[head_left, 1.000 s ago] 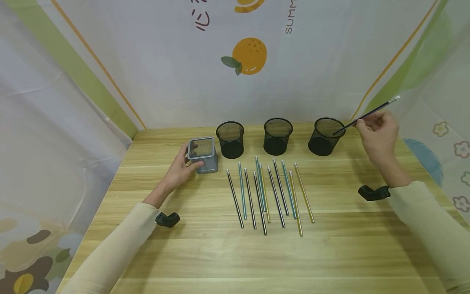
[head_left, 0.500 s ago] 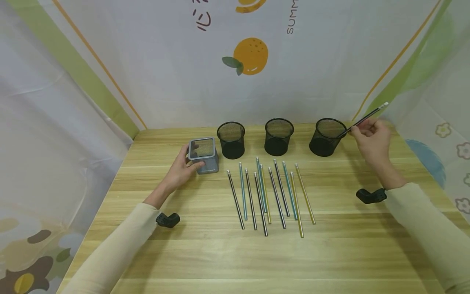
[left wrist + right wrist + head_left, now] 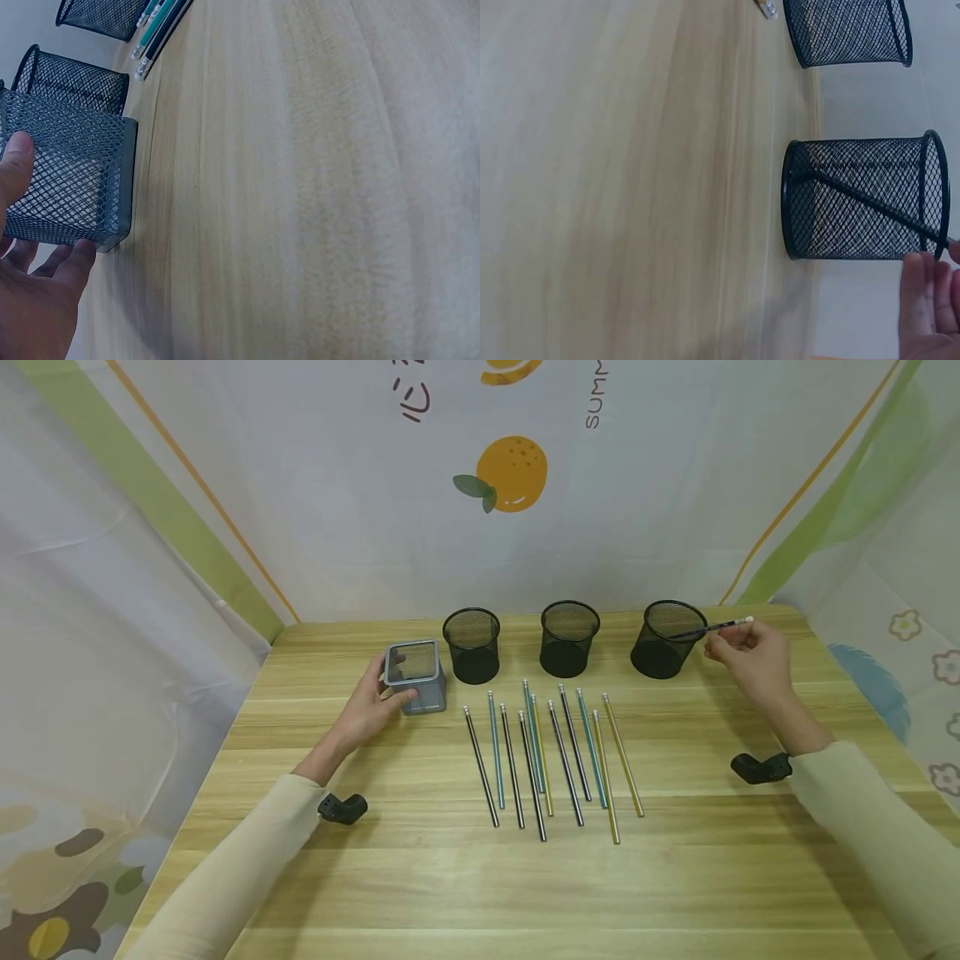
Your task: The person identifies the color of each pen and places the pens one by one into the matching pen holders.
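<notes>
The left hand (image 3: 369, 706) grips a square grey mesh pen holder (image 3: 424, 696) at the left, thumb on the near wall and fingers around the side. In the left wrist view its fingertips press the holder's mesh wall. The right hand (image 3: 759, 662) is at the rim of the rightmost round black mesh pencil cup (image 3: 660, 656). Its fingers pinch a dark pencil (image 3: 723, 626) near the white eraser end. In the right wrist view this pencil (image 3: 877, 207) slants inside the cup, lower end near the base. The exact finger contact is partly cut off.
Two more round black mesh cups, one at left (image 3: 475, 664) and one in the middle (image 3: 566, 656), stand in the back row. Several dark, teal and yellow pencils (image 3: 558, 760) lie side by side on the wooden table (image 3: 480, 893). A printed curtain (image 3: 360, 527) hangs behind.
The right hand has moved left and slightly down to the rightmost cup. The dark pencil has gone deeper into it and its eraser end has dropped. The left hand stays on the grey holder.
</notes>
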Motion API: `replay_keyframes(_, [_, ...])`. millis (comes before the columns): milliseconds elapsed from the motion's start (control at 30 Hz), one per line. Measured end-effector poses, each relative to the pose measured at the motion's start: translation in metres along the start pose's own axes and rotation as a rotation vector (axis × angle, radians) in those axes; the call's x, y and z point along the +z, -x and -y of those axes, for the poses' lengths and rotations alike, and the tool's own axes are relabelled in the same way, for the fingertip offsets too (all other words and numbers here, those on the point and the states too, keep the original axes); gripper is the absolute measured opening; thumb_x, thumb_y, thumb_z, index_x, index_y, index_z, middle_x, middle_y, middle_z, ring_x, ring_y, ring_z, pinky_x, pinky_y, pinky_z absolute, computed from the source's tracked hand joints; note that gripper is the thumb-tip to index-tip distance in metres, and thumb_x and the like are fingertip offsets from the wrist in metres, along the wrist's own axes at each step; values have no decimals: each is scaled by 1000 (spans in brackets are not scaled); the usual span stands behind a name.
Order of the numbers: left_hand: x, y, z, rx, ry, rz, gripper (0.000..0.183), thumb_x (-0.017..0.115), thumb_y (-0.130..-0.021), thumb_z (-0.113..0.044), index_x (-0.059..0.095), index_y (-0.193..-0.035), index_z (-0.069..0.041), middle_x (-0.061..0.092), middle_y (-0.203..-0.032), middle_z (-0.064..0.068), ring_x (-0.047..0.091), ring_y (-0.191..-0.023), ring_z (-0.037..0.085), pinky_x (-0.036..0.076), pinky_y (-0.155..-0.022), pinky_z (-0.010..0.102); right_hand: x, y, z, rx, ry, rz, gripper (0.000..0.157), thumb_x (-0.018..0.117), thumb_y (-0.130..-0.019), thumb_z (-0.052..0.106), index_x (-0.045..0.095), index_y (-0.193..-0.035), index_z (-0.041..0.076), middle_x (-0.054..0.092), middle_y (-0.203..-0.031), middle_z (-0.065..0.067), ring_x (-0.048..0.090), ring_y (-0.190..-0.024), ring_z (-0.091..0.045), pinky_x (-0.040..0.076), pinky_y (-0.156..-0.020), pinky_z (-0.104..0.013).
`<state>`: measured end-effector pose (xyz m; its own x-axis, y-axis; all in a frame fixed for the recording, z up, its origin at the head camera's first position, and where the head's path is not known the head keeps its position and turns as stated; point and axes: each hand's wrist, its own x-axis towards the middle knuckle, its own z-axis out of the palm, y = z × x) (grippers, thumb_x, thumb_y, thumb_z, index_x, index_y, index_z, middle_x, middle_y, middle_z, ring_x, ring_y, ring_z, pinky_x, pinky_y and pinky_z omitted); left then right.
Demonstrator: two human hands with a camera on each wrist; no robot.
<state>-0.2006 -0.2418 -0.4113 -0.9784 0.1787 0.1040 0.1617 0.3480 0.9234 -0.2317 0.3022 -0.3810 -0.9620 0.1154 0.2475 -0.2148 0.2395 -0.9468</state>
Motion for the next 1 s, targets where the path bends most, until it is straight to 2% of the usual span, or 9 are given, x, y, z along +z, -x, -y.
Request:
replay_keyframes(133, [0, 0, 1, 2, -3, 0, 75, 67, -97, 1, 22, -157, 1, 29, -157, 22, 32, -142, 47, 41, -108, 52, -2, 4, 2, 45, -74, 67, 9, 59, -93, -13, 55, -99, -19, 67, -80, -1, 70, -68, -6, 58, -67, -18])
replay_keyframes(367, [-2, 1, 2, 4, -1, 0, 76, 67, -97, 2, 21, -158, 1, 29, -156, 24, 31, -142, 46, 38, -110, 53, -3, 4, -2, 135, 19, 137, 18, 58, -96, -10, 49, -108, -19, 65, -80, 6, 69, -70, -3, 57, -68, -17])
replay_keyframes(600, [-2, 1, 1, 8, -10, 0, 76, 67, -97, 1, 21, -158, 0, 29, -157, 24, 31, -143, 46, 37, -111, 52, -4, 2, -10, 137, 173, 187, 23, 61, -98, 0, 53, -110, -18, 69, -77, 10, 69, -67, -3, 56, -66, -16])
replay_keyframes(767, [-1, 0, 1, 8, -17, -1, 75, 66, -98, 2, 20, -158, 0, 29, -157, 23, 30, -143, 46, 38, -111, 53, -3, 2, -12, 179, 185, 271, 25, 58, -97, -4, 54, -112, -23, 71, -80, 2, 70, -70, -6, 59, -69, -22])
replay_keyframes(1000, [0, 0, 0, -6, -12, 11, 75, 64, -98, 2, 19, -158, 1, 28, -157, 22, 32, -142, 46, 43, -107, 51, 2, 6, -12, 206, 259, 390, 28, 54, -99, -1, 52, -118, -22, 70, -92, -12, 71, -76, -11, 60, -74, -27])
